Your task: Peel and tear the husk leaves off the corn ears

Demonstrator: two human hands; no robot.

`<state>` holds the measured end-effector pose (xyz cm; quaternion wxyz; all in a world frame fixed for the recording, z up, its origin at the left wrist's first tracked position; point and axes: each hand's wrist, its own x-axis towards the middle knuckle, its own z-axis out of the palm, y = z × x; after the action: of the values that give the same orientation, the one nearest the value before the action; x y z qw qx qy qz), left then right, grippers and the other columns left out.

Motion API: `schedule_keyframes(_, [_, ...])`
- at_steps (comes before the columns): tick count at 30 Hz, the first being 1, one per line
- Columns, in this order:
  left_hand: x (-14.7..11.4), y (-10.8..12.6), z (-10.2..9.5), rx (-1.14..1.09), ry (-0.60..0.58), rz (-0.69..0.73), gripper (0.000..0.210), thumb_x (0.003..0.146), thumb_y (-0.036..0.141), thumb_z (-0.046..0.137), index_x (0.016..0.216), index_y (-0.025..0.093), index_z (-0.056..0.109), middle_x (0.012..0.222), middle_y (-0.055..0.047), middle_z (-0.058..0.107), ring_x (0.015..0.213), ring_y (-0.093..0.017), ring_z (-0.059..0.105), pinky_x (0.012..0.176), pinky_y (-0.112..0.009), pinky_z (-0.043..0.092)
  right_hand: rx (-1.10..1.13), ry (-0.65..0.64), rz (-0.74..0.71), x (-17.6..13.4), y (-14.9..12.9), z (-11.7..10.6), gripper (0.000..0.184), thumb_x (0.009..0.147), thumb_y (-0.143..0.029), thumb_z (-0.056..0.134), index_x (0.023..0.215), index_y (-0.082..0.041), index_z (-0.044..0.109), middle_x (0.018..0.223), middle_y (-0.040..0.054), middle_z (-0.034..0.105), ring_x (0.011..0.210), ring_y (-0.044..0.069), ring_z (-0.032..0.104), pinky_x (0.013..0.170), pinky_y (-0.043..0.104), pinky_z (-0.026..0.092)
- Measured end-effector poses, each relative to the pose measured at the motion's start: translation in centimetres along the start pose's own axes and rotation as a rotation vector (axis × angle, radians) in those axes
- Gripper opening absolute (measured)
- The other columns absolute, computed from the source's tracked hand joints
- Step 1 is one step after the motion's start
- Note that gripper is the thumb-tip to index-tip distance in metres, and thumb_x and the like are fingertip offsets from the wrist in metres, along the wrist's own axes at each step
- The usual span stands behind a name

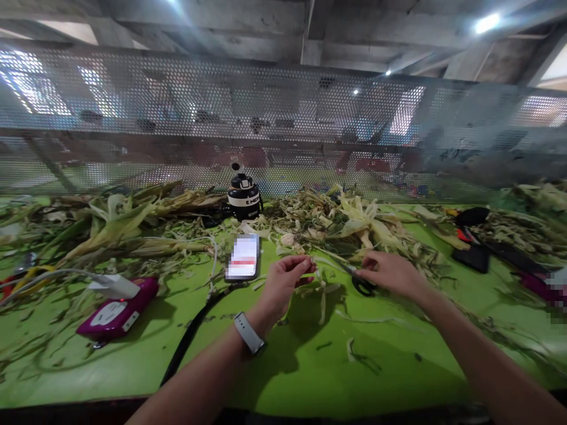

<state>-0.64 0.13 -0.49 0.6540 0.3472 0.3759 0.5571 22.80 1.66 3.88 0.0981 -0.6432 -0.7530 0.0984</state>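
Observation:
My left hand [286, 280], with a watch [249, 333] on its wrist, pinches a small knotted piece of corn husk [322, 289] whose pale strips hang down over the table. To its right, my right hand [390, 274] has its fingers closed at a pair of scissors [364, 287] with black handles. The scissors lie low over the green table, and their blades point toward the left hand; part of the handle is hidden by the fingers. A loose pale husk strip [381, 320] lies below the scissors.
A phone [243, 258] with a lit screen lies left of the hands, before a black bottle [243, 198]. Heaps of dry husks [119, 221] line the back. A purple power strip [119, 313] with a white charger sits at left. Behind stands a perforated metal screen [283, 106].

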Motion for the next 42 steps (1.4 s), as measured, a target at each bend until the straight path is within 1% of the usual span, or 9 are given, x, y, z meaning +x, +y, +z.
schedule_keyframes(5, [-0.1, -0.1, -0.2, 0.147, 0.03, 0.07, 0.024, 0.064, 0.036, 0.076, 0.074, 0.016, 0.068, 0.073, -0.001, 0.065, 0.069, -0.011, 0.057, 0.058, -0.02, 0.043, 0.233, 0.029, -0.177, 0.6, -3.0, 0.3, 0.031, 0.079, -0.048, 0.056, 0.077, -0.018, 0.063, 0.074, 0.0039, 0.066, 0.065, 0.016, 0.056, 0.06, 0.027, 0.038])
schedule_keyframes(10, [0.1, -0.4, -0.3, 0.247, 0.045, 0.203, 0.02, 0.067, 0.034, 0.074, 0.067, 0.015, 0.066, 0.059, 0.003, 0.056, 0.056, -0.007, 0.044, 0.054, -0.018, 0.035, 0.578, -0.193, -0.357, 1.7, -5.6, 1.9, 0.03, 0.078, -0.044, 0.061, 0.084, -0.015, 0.063, 0.072, 0.0015, 0.062, 0.064, 0.013, 0.054, 0.058, 0.024, 0.04])
schedule_keyframes(14, [0.2, -0.6, -0.3, 0.219, 0.046, 0.216, 0.019, 0.067, 0.033, 0.074, 0.065, 0.016, 0.064, 0.057, 0.004, 0.056, 0.054, -0.007, 0.043, 0.055, -0.02, 0.037, 0.872, -0.348, -0.317, 2.1, -6.8, 2.9, 0.034, 0.076, -0.045, 0.063, 0.086, -0.013, 0.061, 0.069, -0.0003, 0.057, 0.06, 0.011, 0.053, 0.058, 0.024, 0.045])
schedule_keyframes(17, [0.1, -0.7, -0.1, 0.205, 0.072, 0.243, 0.02, 0.067, 0.033, 0.074, 0.062, 0.017, 0.062, 0.057, 0.003, 0.056, 0.055, -0.008, 0.046, 0.057, -0.021, 0.039, 0.974, -0.38, -0.242, 1.9, -7.1, 3.3, 0.037, 0.073, -0.046, 0.066, 0.089, -0.012, 0.063, 0.073, 0.0008, 0.06, 0.059, 0.01, 0.055, 0.058, 0.024, 0.046])
schedule_keyframes(22, [-0.3, -0.6, 0.3, 0.194, 0.083, 0.259, 0.023, 0.066, 0.035, 0.074, 0.061, 0.017, 0.061, 0.06, 0.003, 0.059, 0.059, -0.009, 0.05, 0.06, -0.022, 0.042, 1.134, -0.416, -0.222, 1.4, -7.0, 3.7, 0.039, 0.074, -0.047, 0.067, 0.091, -0.012, 0.066, 0.082, 0.0048, 0.069, 0.053, 0.007, 0.057, 0.053, 0.021, 0.043])
schedule_keyframes(28, [-0.6, -0.9, 0.7, 0.169, 0.092, 0.284, 0.024, 0.067, 0.035, 0.073, 0.059, 0.017, 0.06, 0.059, 0.003, 0.059, 0.059, -0.009, 0.05, 0.061, -0.021, 0.042, 1.191, -0.364, -0.188, 1.2, -6.9, 3.7, 0.034, 0.072, -0.045, 0.069, 0.084, -0.012, 0.068, 0.074, 0.0045, 0.071, 0.045, 0.005, 0.054, 0.041, 0.017, 0.03])
schedule_keyframes(36, [-0.6, -0.8, 0.6, 0.339, 0.092, 0.406, 0.018, 0.068, 0.031, 0.073, 0.061, 0.017, 0.064, 0.063, -0.001, 0.062, 0.062, -0.013, 0.054, 0.061, -0.024, 0.043, 1.255, -0.41, -0.153, 0.9, -6.6, 3.4, 0.028, 0.068, -0.039, 0.072, 0.075, -0.012, 0.066, 0.065, 0.0017, 0.068, 0.045, 0.005, 0.051, 0.047, 0.02, 0.042])
schedule_keyframes(39, [-0.7, -0.9, 0.7, 0.343, 0.049, 0.39, 0.018, 0.068, 0.031, 0.073, 0.062, 0.017, 0.064, 0.065, -0.001, 0.063, 0.064, -0.013, 0.055, 0.062, -0.025, 0.044, 1.224, -0.42, -0.174, 1.0, -6.4, 3.2, 0.024, 0.07, -0.035, 0.071, 0.074, -0.012, 0.065, 0.061, 0.0007, 0.066, 0.045, 0.005, 0.051, 0.047, 0.019, 0.043])
schedule_keyframes(42, [-0.5, -0.9, 0.6, 0.316, 0.034, 0.368, 0.018, 0.072, 0.035, 0.069, 0.079, 0.019, 0.066, 0.063, 0.0, 0.06, 0.06, -0.012, 0.053, 0.059, -0.024, 0.043, 1.169, -0.427, -0.203, 1.3, -5.9, 2.9, 0.022, 0.072, -0.034, 0.068, 0.075, -0.012, 0.065, 0.061, 0.001, 0.066, 0.046, 0.005, 0.051, 0.048, 0.019, 0.043])
